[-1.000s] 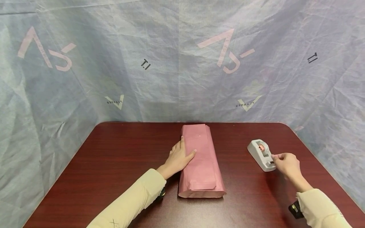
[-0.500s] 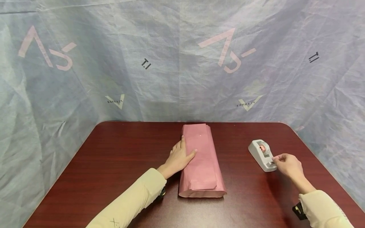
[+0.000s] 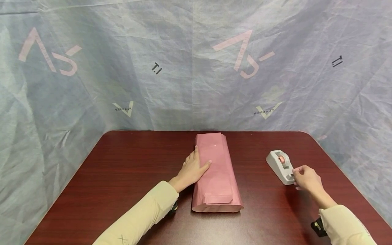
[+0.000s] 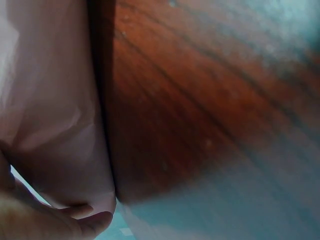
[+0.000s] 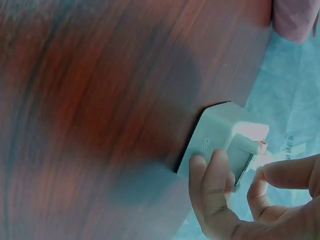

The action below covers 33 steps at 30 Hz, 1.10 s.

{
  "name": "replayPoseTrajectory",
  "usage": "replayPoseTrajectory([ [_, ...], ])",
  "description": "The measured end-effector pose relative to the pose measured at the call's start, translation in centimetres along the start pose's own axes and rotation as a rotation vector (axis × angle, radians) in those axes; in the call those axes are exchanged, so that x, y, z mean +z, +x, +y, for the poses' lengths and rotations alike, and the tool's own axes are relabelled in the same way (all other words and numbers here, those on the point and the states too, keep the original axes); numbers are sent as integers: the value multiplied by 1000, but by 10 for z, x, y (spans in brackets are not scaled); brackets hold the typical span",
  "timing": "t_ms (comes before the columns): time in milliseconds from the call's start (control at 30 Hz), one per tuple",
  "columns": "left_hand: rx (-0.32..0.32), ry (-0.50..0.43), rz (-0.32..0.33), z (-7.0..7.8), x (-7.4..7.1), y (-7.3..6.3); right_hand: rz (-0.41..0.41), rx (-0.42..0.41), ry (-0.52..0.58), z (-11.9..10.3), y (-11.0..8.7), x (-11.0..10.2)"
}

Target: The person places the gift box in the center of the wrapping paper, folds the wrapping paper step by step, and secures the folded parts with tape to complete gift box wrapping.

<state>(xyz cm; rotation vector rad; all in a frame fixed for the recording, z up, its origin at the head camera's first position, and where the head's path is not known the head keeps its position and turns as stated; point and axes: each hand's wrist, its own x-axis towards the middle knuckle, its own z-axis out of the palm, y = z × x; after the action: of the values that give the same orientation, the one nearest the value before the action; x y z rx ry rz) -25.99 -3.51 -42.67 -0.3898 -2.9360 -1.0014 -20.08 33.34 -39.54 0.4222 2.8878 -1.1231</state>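
Observation:
A long package wrapped in pink paper point(image 3: 215, 170) lies lengthwise on the table. My left hand point(image 3: 190, 169) rests on its left side, fingers fairly straight along the edge and thumb across the top. In the left wrist view, fingertips point(image 4: 92, 222) touch the wrapped paper point(image 4: 55, 100). On the right stands a white tape dispenser point(image 3: 280, 167) with a small orange-pink core. My right hand point(image 3: 307, 178) is at its near, cutter end. In the right wrist view, the thumb and index finger point(image 5: 292, 172) meet in a pinch at the tape end, while other fingers lie against the dispenser's side point(image 5: 215, 132).
The dark red wooden table point(image 3: 137, 160) reaches back to a grey-blue cloth sheet point(image 3: 171, 92) with printed letters, which also hangs at both sides. A folded paper flap point(image 3: 218, 198) shows at the package's near end.
My right hand shifts slightly right, then back toward the dispenser, its lower fingers now spread more below the cutter end. The left hand and the package stay in place.

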Motion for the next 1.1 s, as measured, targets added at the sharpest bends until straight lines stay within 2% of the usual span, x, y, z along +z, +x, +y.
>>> replayPoseTrajectory([
  [333, -2, -3, -14, 0, -1, 1, -49, 35, 99, 3, 0, -3],
  [500, -7, 1, -22, 0, -1, 0, -179, 44, 259, 4, 2, -6],
  [667, -9, -2, -23, -1, 0, 0, -287, 90, 436, 5, 3, -9],
  [933, -3, -12, -18, 0, -1, 0, -394, 97, 631, 9, 4, -15],
  [1100, 1, -29, -18, -1, -1, 0, -431, 47, 717, 16, 0, -15],
])
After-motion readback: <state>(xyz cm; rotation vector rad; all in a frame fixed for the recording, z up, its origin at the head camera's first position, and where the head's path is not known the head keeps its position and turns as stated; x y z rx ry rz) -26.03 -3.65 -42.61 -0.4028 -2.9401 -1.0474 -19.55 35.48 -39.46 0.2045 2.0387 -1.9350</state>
